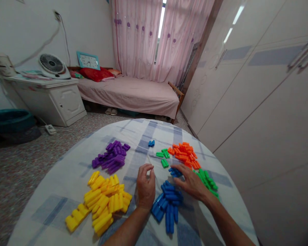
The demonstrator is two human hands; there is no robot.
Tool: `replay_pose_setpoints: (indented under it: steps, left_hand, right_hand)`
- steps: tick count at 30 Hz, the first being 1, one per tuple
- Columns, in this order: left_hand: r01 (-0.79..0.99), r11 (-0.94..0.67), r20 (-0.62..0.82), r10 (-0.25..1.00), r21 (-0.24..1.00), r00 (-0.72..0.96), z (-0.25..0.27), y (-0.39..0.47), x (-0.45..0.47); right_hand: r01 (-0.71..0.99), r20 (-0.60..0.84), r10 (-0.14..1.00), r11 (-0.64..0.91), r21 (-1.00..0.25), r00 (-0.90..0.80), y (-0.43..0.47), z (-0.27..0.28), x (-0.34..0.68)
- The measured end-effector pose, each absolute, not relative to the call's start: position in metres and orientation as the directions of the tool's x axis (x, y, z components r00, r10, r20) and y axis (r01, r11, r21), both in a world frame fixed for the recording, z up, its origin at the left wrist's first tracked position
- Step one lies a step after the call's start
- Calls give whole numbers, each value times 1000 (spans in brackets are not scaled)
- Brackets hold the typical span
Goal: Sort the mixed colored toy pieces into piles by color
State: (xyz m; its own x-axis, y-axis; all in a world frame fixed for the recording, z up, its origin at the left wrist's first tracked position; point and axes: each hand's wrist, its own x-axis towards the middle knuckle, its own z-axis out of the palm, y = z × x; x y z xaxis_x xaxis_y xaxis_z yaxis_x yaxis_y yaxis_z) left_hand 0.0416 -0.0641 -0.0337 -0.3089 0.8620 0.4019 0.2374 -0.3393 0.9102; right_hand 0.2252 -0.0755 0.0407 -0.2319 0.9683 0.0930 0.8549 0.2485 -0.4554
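Blue plastic toy pieces (171, 194), joined tube shapes, lie heaped near the table's front. Just above the heap, my right hand (191, 180) curls its fingers and thumb around a small blue piece cluster (174, 172); its far side is hidden under the fingers. My left hand (145, 186) rests left of the blue heap, fingers loosely bent, thumb apart from them, nothing visible inside. A few green pieces (164, 163) lie beyond my hands. Farther off is a small blue piece (151, 143).
Yellow pieces (102, 198) are piled at left, with purple pieces (114, 157) behind them. Orange pieces (184, 153) and a green pile (207, 181) lie on the right. The round table (74, 171) wears a checked cloth. Beyond are a bed (133, 92) and a wardrobe (259, 119).
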Motion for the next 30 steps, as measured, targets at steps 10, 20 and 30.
replay_pose_setpoints:
  steps: [10,20,30]
  left_hand:
    - [698,-228,401,911,679,-93,-42,-65,43]
    - [746,-183,317,947,640,-41,-38,-70,45]
    - [734,-174,304,952,656,-47,-38,-69,46]
  right_hand:
    - [879,50,949,307,-365,-311,-73,52,217]
    - [938,109,961,274,-215,-255,72,16,147]
    - [953,125,975,208,-219,-184,87,9,144]
